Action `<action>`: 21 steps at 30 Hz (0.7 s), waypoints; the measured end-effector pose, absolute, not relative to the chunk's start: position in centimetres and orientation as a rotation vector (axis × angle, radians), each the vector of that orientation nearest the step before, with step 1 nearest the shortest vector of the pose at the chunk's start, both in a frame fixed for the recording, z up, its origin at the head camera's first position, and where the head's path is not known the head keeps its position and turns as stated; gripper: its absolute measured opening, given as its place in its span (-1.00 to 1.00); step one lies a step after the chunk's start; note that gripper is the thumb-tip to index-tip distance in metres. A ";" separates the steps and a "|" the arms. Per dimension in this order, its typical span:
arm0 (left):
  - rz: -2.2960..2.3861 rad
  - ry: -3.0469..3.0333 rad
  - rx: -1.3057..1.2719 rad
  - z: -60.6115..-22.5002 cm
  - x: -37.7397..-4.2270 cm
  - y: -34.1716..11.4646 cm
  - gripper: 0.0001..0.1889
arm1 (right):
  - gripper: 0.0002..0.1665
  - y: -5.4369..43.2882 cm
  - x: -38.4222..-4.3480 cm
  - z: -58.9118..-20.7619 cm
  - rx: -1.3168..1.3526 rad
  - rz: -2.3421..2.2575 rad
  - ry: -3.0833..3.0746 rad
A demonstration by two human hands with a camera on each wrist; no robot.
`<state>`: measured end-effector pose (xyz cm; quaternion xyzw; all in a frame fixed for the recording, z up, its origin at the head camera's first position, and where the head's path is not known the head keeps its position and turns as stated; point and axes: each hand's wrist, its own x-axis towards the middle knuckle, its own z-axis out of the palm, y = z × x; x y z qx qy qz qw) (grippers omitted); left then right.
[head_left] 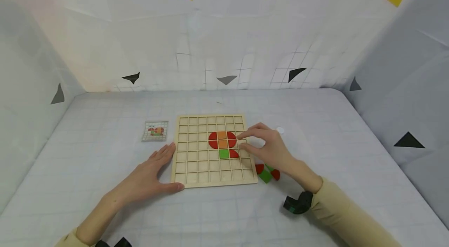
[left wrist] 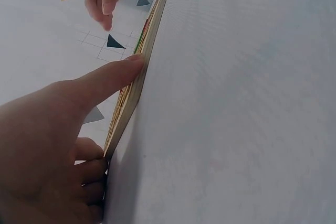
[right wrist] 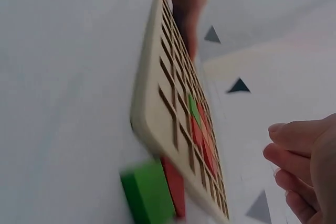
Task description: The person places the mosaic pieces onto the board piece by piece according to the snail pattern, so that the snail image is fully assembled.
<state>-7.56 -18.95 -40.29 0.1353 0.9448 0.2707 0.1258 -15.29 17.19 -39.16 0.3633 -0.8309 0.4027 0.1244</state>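
Note:
A wooden grid board (head_left: 192, 167) lies flat on the table. Orange squares (head_left: 222, 144) sit in its cells, flanked by rounded red pieces (head_left: 213, 140), with a green square (head_left: 223, 154) and a red quarter-round (head_left: 234, 154) just below. My left hand (head_left: 149, 177) rests against the board's left side, fingers along the edge and thumb at the near corner. Over the right side of the board is my right hand (head_left: 271, 149), thumb and index finger apart with nothing visible between them. Beneath that wrist, loose green (head_left: 265, 177) and red pieces (head_left: 275, 175) lie beside the board.
A small card (head_left: 155, 131) with a coloured picture on a grid lies left of the board's far corner. Behind the right hand is a white round bit (head_left: 280, 130). White sheeting (head_left: 224, 36) with yellow and dark triangles encloses the table's back and sides.

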 end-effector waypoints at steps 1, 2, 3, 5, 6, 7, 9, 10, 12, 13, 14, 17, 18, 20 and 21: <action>0.790 2.752 0.392 -40.3 -7.6 -18.9 0.24 | -0.70 18.0 -15.4 -38.9 1.009 1.181 -2.452; 0.791 2.752 0.391 -40.3 -7.6 -18.9 0.25 | -0.71 18.7 -15.5 -38.6 0.959 1.182 -2.488; 0.793 2.750 0.390 -40.3 -7.6 -18.9 0.25 | -0.72 19.5 -15.5 -38.5 0.915 1.184 -2.523; 0.796 2.749 0.389 -40.2 -7.6 -18.9 0.25 | -0.73 21.0 -15.6 -38.6 0.843 1.180 -2.591; 0.797 2.748 0.387 -40.3 -7.6 -18.8 0.25 | -0.73 21.6 -15.6 -38.6 0.816 1.175 -2.623; 0.797 2.745 0.385 -40.3 -7.6 -18.8 0.25 | -0.73 22.2 -15.5 -38.8 0.795 1.173 -2.649; 0.793 2.745 0.389 -40.3 -7.6 -18.8 0.25 | -0.73 23.2 -15.4 -39.1 0.776 1.177 -2.689; 0.790 2.747 0.391 -40.3 -7.6 -18.8 0.25 | -0.73 23.6 -15.3 -39.2 0.770 1.176 -2.708; 0.791 2.747 0.394 -40.3 -7.6 -18.9 0.25 | -0.72 24.4 -15.1 -39.6 0.764 1.180 -2.734; 0.794 2.747 0.396 -40.3 -7.6 -18.9 0.25 | -0.71 24.7 -15.1 -39.8 0.763 1.183 -2.745; 0.795 2.748 0.401 -40.3 -7.6 -18.9 0.25 | -0.70 25.0 -15.0 -40.0 0.768 1.187 -2.753; 0.799 2.747 0.404 -40.2 -7.5 -18.8 0.25 | -0.65 25.8 -14.9 -40.7 0.793 1.199 -2.763; 0.799 2.748 0.404 -40.1 -7.5 -18.8 0.25 | -0.64 26.0 -14.9 -41.0 0.806 1.207 -2.761; 0.794 2.752 0.402 -40.1 -7.5 -18.8 0.25 | -0.61 26.4 -15.0 -41.4 0.840 1.228 -2.754; 0.792 2.754 0.401 -40.1 -7.5 -18.8 0.24 | -0.58 26.6 -15.1 -41.6 0.860 1.239 -2.750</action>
